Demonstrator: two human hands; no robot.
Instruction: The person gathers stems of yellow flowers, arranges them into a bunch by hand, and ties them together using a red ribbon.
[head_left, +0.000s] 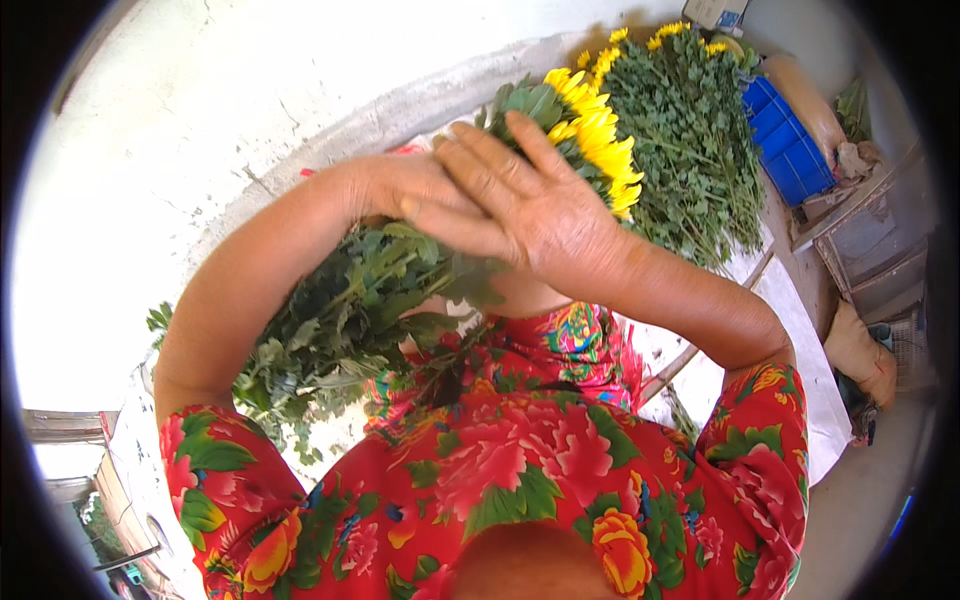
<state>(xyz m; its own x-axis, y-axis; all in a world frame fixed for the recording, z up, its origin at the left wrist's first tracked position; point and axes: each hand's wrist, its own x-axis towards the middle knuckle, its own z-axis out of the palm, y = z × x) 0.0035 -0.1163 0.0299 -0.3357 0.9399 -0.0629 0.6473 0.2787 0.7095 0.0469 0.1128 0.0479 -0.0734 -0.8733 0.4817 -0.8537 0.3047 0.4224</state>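
Observation:
A bunch of yellow chrysanthemums with dark leafy stems lies slantwise before my chest, its flower heads up and to the right. My left hand bends over the stems below the heads and grips the bunch. Its fingers are mostly hidden beneath my right hand. That right hand lies across the left one with its back towards me, fingers straight and apart, and no object shows in its grasp. The bunch's lower leaves hang past my left forearm above my lap.
A large pile of chrysanthemums lies at the upper right, beside a blue plastic crate. A pale wall rises ahead. White sheeting and a thin stick are to my right, near a wooden frame.

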